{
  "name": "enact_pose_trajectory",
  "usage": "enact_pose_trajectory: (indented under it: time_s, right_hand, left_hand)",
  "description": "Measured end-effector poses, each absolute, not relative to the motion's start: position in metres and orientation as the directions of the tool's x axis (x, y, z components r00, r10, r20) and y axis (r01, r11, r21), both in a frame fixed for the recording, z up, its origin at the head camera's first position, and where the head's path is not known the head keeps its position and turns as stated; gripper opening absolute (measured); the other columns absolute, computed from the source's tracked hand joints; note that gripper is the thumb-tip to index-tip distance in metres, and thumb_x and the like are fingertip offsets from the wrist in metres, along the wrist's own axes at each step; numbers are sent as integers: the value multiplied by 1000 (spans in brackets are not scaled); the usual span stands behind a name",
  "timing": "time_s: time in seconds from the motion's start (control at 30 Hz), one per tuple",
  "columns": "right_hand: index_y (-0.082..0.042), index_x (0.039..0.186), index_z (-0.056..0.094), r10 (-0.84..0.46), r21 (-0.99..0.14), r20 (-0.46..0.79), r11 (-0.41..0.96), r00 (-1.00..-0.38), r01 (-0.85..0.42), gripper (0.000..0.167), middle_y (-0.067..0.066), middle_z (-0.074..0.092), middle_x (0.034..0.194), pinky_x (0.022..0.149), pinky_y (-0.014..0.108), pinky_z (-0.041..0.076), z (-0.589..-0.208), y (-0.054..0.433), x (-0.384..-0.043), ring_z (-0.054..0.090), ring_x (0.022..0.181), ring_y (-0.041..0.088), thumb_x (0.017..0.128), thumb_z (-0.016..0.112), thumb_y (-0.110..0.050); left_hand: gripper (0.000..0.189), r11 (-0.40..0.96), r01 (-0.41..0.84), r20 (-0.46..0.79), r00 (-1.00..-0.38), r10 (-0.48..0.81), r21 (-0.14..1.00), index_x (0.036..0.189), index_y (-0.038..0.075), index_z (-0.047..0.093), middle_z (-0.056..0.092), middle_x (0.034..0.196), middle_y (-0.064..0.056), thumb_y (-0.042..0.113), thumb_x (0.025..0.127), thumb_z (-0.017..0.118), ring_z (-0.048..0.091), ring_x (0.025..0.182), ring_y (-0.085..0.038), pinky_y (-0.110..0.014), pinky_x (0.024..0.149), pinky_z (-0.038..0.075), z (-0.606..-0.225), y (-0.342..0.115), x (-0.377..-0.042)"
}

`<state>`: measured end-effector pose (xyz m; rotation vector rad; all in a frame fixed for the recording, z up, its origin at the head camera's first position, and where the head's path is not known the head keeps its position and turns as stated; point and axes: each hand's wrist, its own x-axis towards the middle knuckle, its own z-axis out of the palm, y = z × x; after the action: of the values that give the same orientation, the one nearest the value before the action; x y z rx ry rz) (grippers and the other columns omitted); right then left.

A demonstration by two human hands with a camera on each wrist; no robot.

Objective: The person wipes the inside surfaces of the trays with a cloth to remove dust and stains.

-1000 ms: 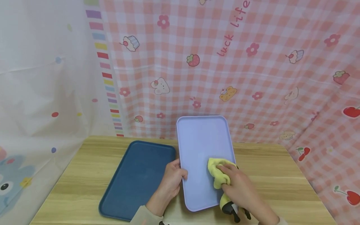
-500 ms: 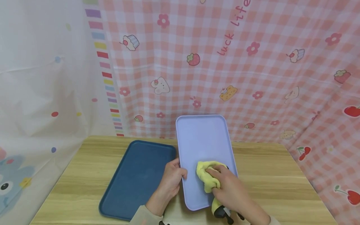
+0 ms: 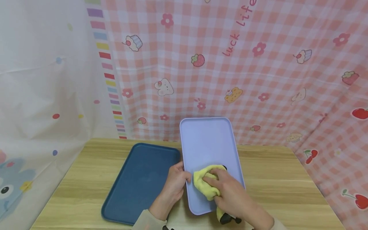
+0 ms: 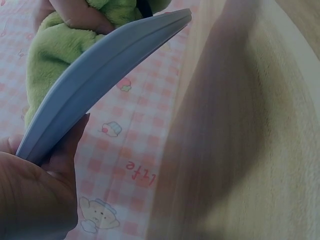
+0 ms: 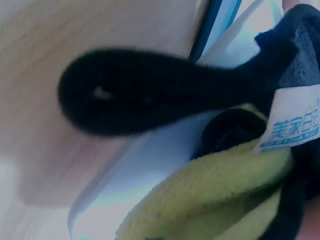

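A lavender tray [image 3: 207, 140] is tilted up off the table, its inner face toward me. My left hand [image 3: 174, 180] grips its left rim, thumb over the edge; the left wrist view shows the tray [image 4: 100, 65] edge-on between thumb and fingers. Bunched in my right hand [image 3: 230, 191] is a yellow plush cloth [image 3: 205, 185] with black parts, pressed on the tray's lower half. In the right wrist view, a black loop [image 5: 135, 92] and a white label [image 5: 295, 117] hang from the cloth [image 5: 200, 200].
A dark blue tray [image 3: 141, 182] lies flat on the wood-grain table [image 3: 276, 182], left of the lavender one and partly behind my left hand. Behind the table hangs a pink checked curtain [image 3: 178, 70]; a white curtain [image 3: 51, 89] hangs at the left.
My right hand has slid the cloth leftward across the lavender tray, from near its right rim toward its left rim. The left hand keeps its grip, almost still.
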<state>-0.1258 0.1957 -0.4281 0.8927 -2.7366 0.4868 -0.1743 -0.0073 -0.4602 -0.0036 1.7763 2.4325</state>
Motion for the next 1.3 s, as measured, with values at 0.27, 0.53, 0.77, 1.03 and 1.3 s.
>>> enact_pose_trajectory:
  time_s: [0.27, 0.53, 0.77, 1.03, 1.3]
  right_hand:
    - [-20, 124, 79, -626, -152, 308, 711, -716, -687, 69, 8, 63, 131, 100, 51, 51, -428, 202, -128, 60, 121, 28, 65, 66, 14]
    - [-23, 117, 81, -653, -89, 310, 704, -691, -705, 73, 7, 66, 130, 94, 51, 52, -425, 212, -125, 60, 121, 27, 60, 60, 18]
    - [-22, 118, 80, -622, -88, 303, 736, -722, -671, 72, 10, 66, 130, 98, 53, 51, -428, 228, -121, 61, 121, 30, 61, 63, 17]
    - [-20, 121, 79, -553, -114, 317, 784, -770, -610, 70, 11, 65, 132, 94, 53, 54, -431, 247, -119, 65, 117, 35, 61, 69, 14]
    - [-15, 126, 76, -470, -176, 303, 827, -829, -533, 66, 14, 63, 137, 98, 56, 52, -435, 256, -120, 62, 122, 39, 64, 72, 10]
  left_hand:
    - [73, -293, -124, -92, -989, 120, 948, 123, -14, 65, 72, 112, -18, -14, 52, 48, 64, 101, -24, -28, 79, 52, -461, -8, -175]
    - [69, -320, -128, -89, -987, 132, 939, 117, -16, 66, 73, 105, -17, -14, 51, 47, 65, 95, -22, -28, 74, 52, -460, -5, -174]
    - [67, -328, -124, -84, -987, 134, 937, 116, -16, 65, 71, 104, -15, -14, 52, 47, 64, 95, -22, -28, 72, 51, -461, -4, -174]
    - [67, -337, -125, -85, -988, 131, 933, 117, -16, 65, 71, 102, -13, -14, 52, 47, 64, 93, -22, -28, 72, 50, -460, -5, -173]
    - [69, -343, -120, -85, -990, 115, 932, 117, -16, 65, 71, 102, -13, -15, 51, 47, 64, 94, -21, -28, 73, 51, -462, -5, -175]
